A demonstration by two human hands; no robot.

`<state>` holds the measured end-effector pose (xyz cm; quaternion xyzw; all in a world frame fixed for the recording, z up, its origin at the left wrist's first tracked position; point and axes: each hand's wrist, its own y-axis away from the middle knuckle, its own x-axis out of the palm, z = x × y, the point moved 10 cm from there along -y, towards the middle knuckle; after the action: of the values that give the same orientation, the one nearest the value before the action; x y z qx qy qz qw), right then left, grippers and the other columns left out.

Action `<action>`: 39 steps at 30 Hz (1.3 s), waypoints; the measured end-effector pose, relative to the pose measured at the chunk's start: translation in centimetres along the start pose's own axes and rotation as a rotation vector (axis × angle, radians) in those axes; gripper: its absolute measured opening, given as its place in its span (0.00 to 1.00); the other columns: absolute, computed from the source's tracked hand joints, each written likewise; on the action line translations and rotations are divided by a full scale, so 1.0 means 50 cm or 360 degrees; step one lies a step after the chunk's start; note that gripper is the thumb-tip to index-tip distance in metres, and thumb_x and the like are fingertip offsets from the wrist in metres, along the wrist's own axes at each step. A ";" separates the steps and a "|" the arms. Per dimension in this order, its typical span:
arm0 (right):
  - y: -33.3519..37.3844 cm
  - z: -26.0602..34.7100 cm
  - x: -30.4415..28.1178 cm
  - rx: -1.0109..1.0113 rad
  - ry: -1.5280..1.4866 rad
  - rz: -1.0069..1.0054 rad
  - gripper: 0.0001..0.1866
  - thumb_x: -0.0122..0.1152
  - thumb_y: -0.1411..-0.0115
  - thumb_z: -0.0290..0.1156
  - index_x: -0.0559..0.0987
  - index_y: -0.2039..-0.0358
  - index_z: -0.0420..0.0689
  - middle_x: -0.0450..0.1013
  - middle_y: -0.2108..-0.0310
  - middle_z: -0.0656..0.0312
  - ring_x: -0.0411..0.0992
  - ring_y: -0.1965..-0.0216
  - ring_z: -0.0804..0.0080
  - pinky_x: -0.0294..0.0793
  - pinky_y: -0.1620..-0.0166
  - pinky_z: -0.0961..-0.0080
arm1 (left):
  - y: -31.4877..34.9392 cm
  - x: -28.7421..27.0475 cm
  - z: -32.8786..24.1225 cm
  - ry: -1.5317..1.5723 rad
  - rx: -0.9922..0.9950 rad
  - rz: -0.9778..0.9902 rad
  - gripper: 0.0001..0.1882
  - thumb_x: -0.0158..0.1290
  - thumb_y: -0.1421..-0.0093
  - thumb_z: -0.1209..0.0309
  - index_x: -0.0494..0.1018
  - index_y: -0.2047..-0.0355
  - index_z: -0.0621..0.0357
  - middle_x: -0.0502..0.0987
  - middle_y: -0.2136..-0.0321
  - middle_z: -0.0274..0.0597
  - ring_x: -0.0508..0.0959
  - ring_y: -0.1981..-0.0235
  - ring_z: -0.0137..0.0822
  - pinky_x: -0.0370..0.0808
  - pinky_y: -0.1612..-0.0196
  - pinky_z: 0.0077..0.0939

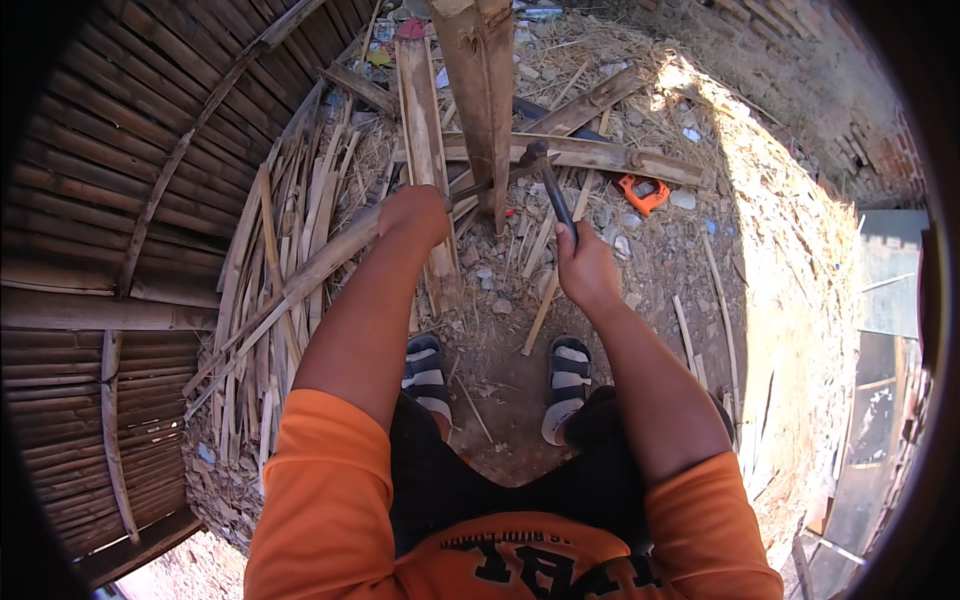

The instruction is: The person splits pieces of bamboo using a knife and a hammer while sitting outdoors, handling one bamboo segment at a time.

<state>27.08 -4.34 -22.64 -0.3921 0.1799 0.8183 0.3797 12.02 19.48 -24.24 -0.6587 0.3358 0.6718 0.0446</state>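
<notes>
Slatted wall fills the left side, its edge bounding the space on that flank, while littered ground spreads below and beyond the feet. Wooden post stands at top centre, its lower end just beyond the hands and between them, limiting the room for sideways movement. Along the wall lies a heap of thin strips, mostly running lengthwise away from the person. A long pole slants across them from lower left up to the left hand. Left of the post, a pale board points away from the person, passing beneath that hand.

Hammer is in front of the person, right of the post: its dark handle points away and slightly left, with the head at the far end, set crosswise beside the post's right edge. Right hand is closed around the handle's near part. Orange saw handle lies on the ground to the hammer's right, well apart from it. Left hand is curled closed, back uppermost, around a slim dark bar pointing right toward the hammer head; whether it also grips the pole, I cannot tell.
</notes>
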 end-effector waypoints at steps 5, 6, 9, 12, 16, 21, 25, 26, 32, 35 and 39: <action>-0.036 0.064 -0.084 -0.0067 -0.0430 -0.0174 0.21 0.48 0.27 0.49 0.72 0.59 0.40 0.77 0.72 0.39 0.76 0.66 0.33 0.72 0.63 0.42 | 0.009 -0.003 0.001 0.0052 -0.0027 0.0074 0.18 0.58 0.41 0.72 0.81 0.50 0.57 0.81 0.48 0.53 0.82 0.47 0.50 0.81 0.48 0.43; -0.034 0.074 -0.096 -0.0088 -0.0489 -0.0233 0.21 0.48 0.27 0.49 0.72 0.59 0.40 0.77 0.71 0.39 0.76 0.66 0.33 0.72 0.63 0.42 | 0.011 -0.004 0.000 0.0044 -0.0037 0.0070 0.17 0.57 0.41 0.72 0.81 0.50 0.57 0.81 0.48 0.53 0.81 0.47 0.50 0.81 0.48 0.43; -0.007 0.012 -0.016 0.0031 -0.0033 0.0025 0.21 0.48 0.26 0.48 0.72 0.59 0.40 0.76 0.73 0.39 0.77 0.68 0.35 0.72 0.66 0.47 | 0.012 -0.005 -0.007 -0.0018 -0.0022 0.0073 0.18 0.57 0.41 0.72 0.82 0.50 0.56 0.81 0.48 0.52 0.81 0.47 0.50 0.81 0.48 0.43; -0.004 -0.001 0.011 0.0021 -0.0010 0.0057 0.21 0.48 0.26 0.48 0.71 0.59 0.40 0.76 0.73 0.39 0.76 0.69 0.36 0.72 0.66 0.48 | 0.006 0.005 0.002 -0.0022 0.0012 0.0012 0.17 0.57 0.40 0.69 0.81 0.51 0.56 0.81 0.50 0.52 0.82 0.49 0.51 0.81 0.48 0.43; -0.028 0.056 -0.066 -0.0020 -0.0380 -0.0133 0.22 0.47 0.26 0.50 0.72 0.59 0.40 0.77 0.72 0.39 0.77 0.65 0.33 0.72 0.62 0.42 | 0.006 0.008 0.009 0.0072 -0.0003 0.0067 0.19 0.59 0.42 0.71 0.81 0.50 0.58 0.81 0.49 0.53 0.82 0.48 0.50 0.81 0.49 0.42; 0.000 -0.004 -0.004 0.0092 0.0020 0.0019 0.23 0.47 0.26 0.51 0.73 0.60 0.40 0.77 0.73 0.40 0.77 0.68 0.34 0.72 0.63 0.44 | 0.006 0.007 -0.002 0.0005 -0.0024 0.0054 0.18 0.59 0.43 0.72 0.82 0.50 0.57 0.81 0.49 0.53 0.82 0.48 0.50 0.81 0.49 0.42; -0.008 0.000 -0.004 0.0013 -0.0054 -0.0020 0.22 0.48 0.26 0.50 0.71 0.60 0.40 0.76 0.74 0.40 0.76 0.68 0.33 0.72 0.64 0.45 | -0.002 0.014 -0.004 0.0005 0.0007 0.0056 0.18 0.59 0.42 0.72 0.82 0.51 0.55 0.81 0.49 0.52 0.82 0.48 0.50 0.82 0.49 0.42; -0.023 0.027 -0.031 0.0007 -0.0154 -0.0037 0.22 0.48 0.27 0.50 0.71 0.60 0.40 0.77 0.74 0.39 0.76 0.68 0.32 0.72 0.64 0.44 | -0.002 0.019 0.000 0.0014 -0.0003 0.0064 0.18 0.59 0.42 0.72 0.82 0.51 0.55 0.81 0.49 0.52 0.82 0.48 0.49 0.82 0.49 0.42; -0.036 0.045 -0.045 -0.0021 -0.0251 -0.0078 0.22 0.48 0.27 0.49 0.72 0.60 0.40 0.77 0.73 0.38 0.76 0.67 0.32 0.72 0.63 0.43 | -0.001 0.013 -0.008 -0.0027 -0.0022 0.0102 0.17 0.59 0.42 0.72 0.82 0.51 0.55 0.82 0.49 0.51 0.82 0.48 0.49 0.82 0.50 0.43; -0.011 -0.008 0.016 0.0038 -0.0068 0.0113 0.22 0.49 0.27 0.49 0.72 0.60 0.39 0.76 0.73 0.38 0.76 0.66 0.32 0.72 0.64 0.43 | -0.014 0.021 -0.004 -0.0090 0.0009 0.0058 0.17 0.59 0.42 0.72 0.82 0.51 0.55 0.82 0.50 0.50 0.83 0.49 0.49 0.83 0.51 0.43; -0.040 0.012 -0.024 0.0017 -0.0311 -0.0040 0.22 0.47 0.26 0.48 0.72 0.62 0.39 0.77 0.72 0.38 0.76 0.66 0.33 0.72 0.64 0.46 | -0.016 0.034 0.011 -0.0004 0.0021 0.0036 0.17 0.59 0.42 0.73 0.82 0.51 0.54 0.82 0.49 0.51 0.82 0.48 0.50 0.83 0.51 0.43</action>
<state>28.79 -3.26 -21.32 -0.3106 0.1416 0.8469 0.4077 11.73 19.71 -26.15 -0.6537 0.3475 0.6710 0.0417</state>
